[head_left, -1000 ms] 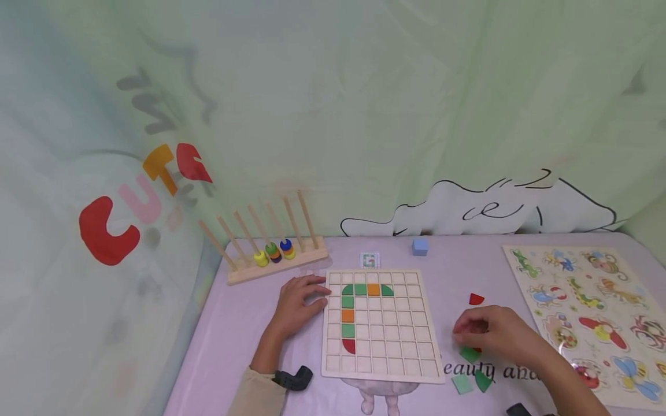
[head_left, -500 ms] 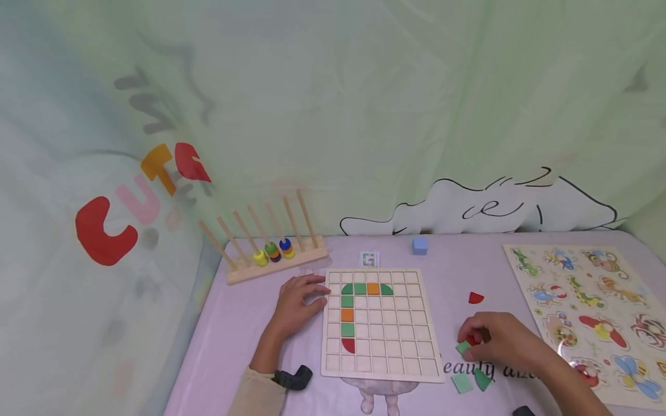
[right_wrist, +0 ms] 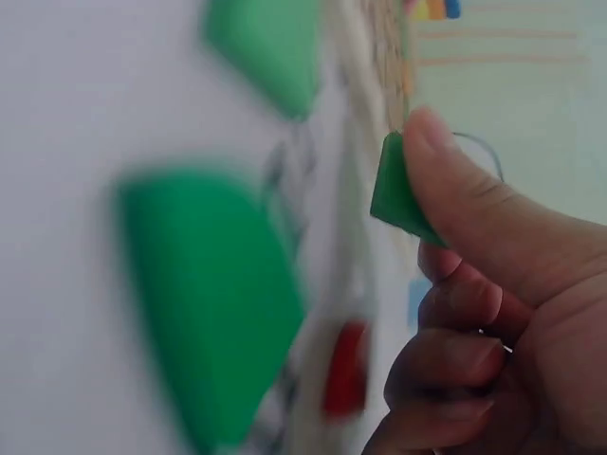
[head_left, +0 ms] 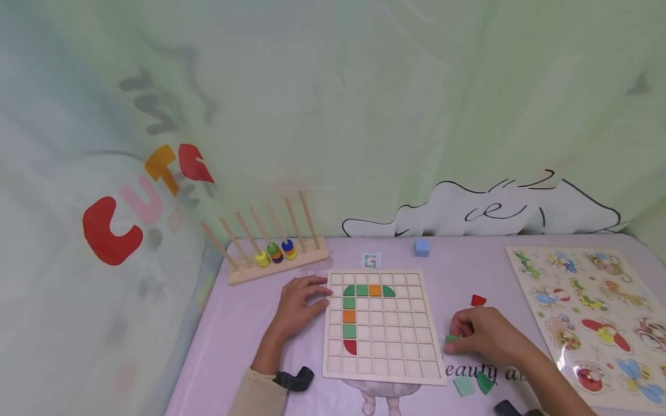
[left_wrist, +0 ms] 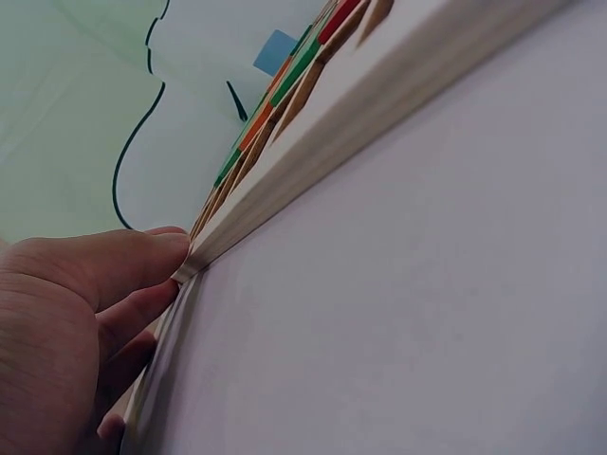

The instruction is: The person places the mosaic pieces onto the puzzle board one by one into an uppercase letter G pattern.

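Observation:
My right hand (head_left: 484,332) pinches a green square tile (right_wrist: 394,190) between thumb and fingers, just off the right edge of the wooden grid board (head_left: 387,348). My left hand (head_left: 300,303) rests beside the board's left edge, its fairly straight fingertips touching the rim. On the board, green, orange and red tiles run along an upper row and down a left column, ending in a red rounded tile (head_left: 351,346). Near my right hand lie a light green square tile (head_left: 464,386), a dark green rounded tile (head_left: 485,382) and a red rounded tile (head_left: 478,300).
A small pattern card (head_left: 371,260) and a blue cube (head_left: 421,248) lie behind the board. At the back left stands a peg rack (head_left: 281,266) with coloured rings. An animal puzzle board (head_left: 588,300) takes up the right side. Curtains hang behind the table.
My right hand has picked the green square tile off the table beside a red piece and carried it left, close to the board. My left hand has stayed in place.

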A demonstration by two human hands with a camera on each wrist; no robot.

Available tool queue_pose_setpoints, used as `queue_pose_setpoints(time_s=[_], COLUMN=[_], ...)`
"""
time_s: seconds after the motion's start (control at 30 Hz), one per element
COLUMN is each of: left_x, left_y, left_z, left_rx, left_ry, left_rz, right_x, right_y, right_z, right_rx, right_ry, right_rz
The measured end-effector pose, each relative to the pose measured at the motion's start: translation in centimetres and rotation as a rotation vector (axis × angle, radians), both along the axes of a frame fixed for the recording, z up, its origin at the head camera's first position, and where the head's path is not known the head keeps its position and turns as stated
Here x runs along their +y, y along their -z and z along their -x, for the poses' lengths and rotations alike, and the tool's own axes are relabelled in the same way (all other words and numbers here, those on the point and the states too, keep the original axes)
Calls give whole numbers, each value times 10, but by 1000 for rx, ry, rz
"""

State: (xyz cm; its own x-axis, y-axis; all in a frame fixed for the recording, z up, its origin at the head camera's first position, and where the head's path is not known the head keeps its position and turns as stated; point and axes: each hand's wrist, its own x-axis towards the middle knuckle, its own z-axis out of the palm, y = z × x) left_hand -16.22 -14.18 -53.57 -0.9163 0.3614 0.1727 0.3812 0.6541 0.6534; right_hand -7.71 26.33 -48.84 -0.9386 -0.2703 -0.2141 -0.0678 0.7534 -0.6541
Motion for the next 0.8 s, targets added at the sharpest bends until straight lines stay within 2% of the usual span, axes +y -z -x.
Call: queue_pose_setpoints(time_s=[0.17, 0.23, 0.5, 0.8], left_x=[1, 1, 1, 1], left_y=[1, 1, 0, 0], left_z=[0, 0, -1, -1], left_rx=[22, 19, 12, 12], left_ry=[3, 3, -4, -7], left_rz=[7, 2, -9, -4], right_x=[-23, -37, -94, -128], right_y=[-5, -6, -2, 6], right_z=[8, 11, 20, 23], right_rx=[19, 19, 0, -10], right_ry=[-45, -67, -148, -138], right_rz=[160, 193, 237, 261])
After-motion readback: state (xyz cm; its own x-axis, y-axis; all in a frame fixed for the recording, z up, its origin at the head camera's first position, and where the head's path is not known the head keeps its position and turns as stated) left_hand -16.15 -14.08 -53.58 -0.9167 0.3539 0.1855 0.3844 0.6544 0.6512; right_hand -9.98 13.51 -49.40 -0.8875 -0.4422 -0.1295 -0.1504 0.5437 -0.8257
